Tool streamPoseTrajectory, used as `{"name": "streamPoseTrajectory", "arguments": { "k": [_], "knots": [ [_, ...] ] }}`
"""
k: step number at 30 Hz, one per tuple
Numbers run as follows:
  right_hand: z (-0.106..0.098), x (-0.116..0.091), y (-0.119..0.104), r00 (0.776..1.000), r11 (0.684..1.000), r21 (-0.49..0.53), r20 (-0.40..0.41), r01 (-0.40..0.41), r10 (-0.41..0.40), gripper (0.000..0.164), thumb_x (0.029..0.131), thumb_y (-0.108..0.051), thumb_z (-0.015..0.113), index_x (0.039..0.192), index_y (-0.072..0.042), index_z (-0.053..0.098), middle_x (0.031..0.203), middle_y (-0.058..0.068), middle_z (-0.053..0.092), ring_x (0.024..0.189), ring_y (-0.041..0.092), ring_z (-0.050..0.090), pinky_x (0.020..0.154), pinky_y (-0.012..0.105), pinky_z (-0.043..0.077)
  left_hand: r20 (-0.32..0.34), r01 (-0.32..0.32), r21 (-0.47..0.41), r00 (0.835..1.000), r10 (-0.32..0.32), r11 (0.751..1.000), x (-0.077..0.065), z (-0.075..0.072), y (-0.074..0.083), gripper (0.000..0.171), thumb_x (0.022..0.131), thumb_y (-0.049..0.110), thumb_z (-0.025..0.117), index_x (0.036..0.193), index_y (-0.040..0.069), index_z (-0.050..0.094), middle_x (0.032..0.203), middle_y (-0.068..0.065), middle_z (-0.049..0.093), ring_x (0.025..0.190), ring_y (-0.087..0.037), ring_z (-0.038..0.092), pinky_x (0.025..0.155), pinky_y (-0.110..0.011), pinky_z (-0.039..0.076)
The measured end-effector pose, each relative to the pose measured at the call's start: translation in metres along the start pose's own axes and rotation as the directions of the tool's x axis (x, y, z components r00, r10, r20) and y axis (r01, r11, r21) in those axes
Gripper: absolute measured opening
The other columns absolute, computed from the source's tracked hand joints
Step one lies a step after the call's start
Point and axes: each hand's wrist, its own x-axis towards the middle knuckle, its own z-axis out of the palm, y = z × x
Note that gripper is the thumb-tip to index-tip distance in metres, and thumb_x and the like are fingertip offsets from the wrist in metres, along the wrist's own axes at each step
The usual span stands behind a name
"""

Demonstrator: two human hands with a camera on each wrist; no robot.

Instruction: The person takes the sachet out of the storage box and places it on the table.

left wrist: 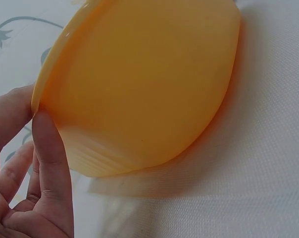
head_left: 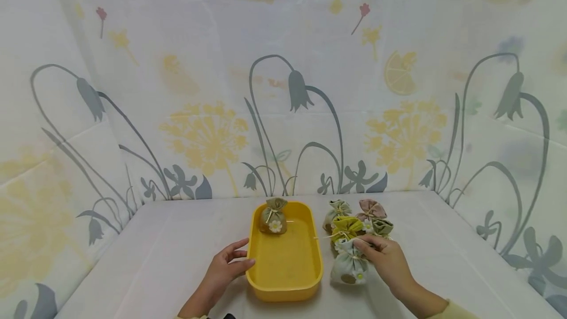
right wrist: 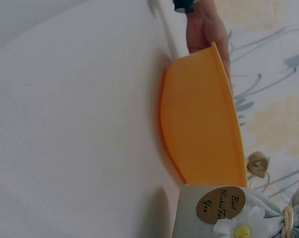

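A yellow plastic tub stands on the white-covered table. My left hand is at its left wall, the thumb over the rim and a finger against the outside, pinching the edge. One green-and-brown drawstring pouch with a white flower sits in the tub's far left corner. To the right of the tub, my right hand pinches a pale grey-green drawstring pouch near its tied neck. This pouch shows a white daisy and a brown oval label in the right wrist view.
Behind the held pouch cluster a yellow pouch, a pale green pouch, a pink pouch and a dark green one. A flower-printed cloth rises along the table's back edge.
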Motion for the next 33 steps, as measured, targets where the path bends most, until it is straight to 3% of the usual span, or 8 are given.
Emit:
{"name": "streamPoseTrajectory", "arguments": {
  "k": [7, 15, 24, 33],
  "knots": [
    [0.003, 0.008, 0.014, 0.999, 0.999, -0.016, 0.008, -0.031, 0.031, 0.024, 0.087, -0.021, 0.066, 0.099, 0.0, 0.07, 0.086, 0.003, 0.062, 0.074, 0.009, 0.05, 0.061, 0.023, 0.046, 0.001, 0.002, 0.002, 1.0, -0.002, 1.0, 0.0, 0.0, 0.0, 0.068, 0.078, 0.02, 0.077, 0.135, 0.001, 0.046, 0.107, -0.015, 0.055, 0.083, -0.018, 0.058, 0.077, -0.034, 0.054],
    [0.0, 0.012, 0.015, 0.999, 0.999, -0.021, 0.003, -0.045, 0.045, 0.036, 0.085, -0.029, 0.068, 0.107, -0.001, 0.068, 0.103, 0.007, 0.066, 0.084, 0.008, 0.057, 0.068, 0.022, 0.05, 0.001, 0.001, -0.008, 1.0, -0.001, 1.0, 0.0, 0.0, -0.001, 0.067, 0.078, 0.019, 0.076, 0.135, 0.001, 0.046, 0.107, -0.015, 0.055, 0.083, -0.018, 0.057, 0.077, -0.034, 0.054],
    [-0.009, 0.015, 0.007, 1.0, 0.998, -0.07, 0.0, 0.004, -0.004, 0.037, 0.085, -0.026, 0.069, 0.111, 0.0, 0.066, 0.102, 0.007, 0.067, 0.083, 0.006, 0.058, 0.067, 0.021, 0.049, -0.009, 0.021, 0.002, 1.0, -0.021, 1.0, 0.0, 0.001, -0.001, 0.068, 0.078, 0.019, 0.076, 0.136, 0.002, 0.045, 0.108, -0.015, 0.055, 0.083, -0.018, 0.058, 0.077, -0.034, 0.054],
    [-0.013, 0.019, -0.004, 0.999, 0.999, -0.005, -0.019, 0.05, -0.05, 0.037, 0.085, -0.022, 0.069, 0.113, 0.002, 0.065, 0.105, 0.011, 0.066, 0.085, 0.003, 0.06, 0.069, 0.019, 0.051, 0.001, 0.008, 0.003, 1.0, -0.008, 1.0, 0.0, 0.001, 0.0, 0.067, 0.078, 0.02, 0.076, 0.136, 0.002, 0.045, 0.108, -0.014, 0.055, 0.083, -0.018, 0.058, 0.077, -0.034, 0.054]
  ]
}}
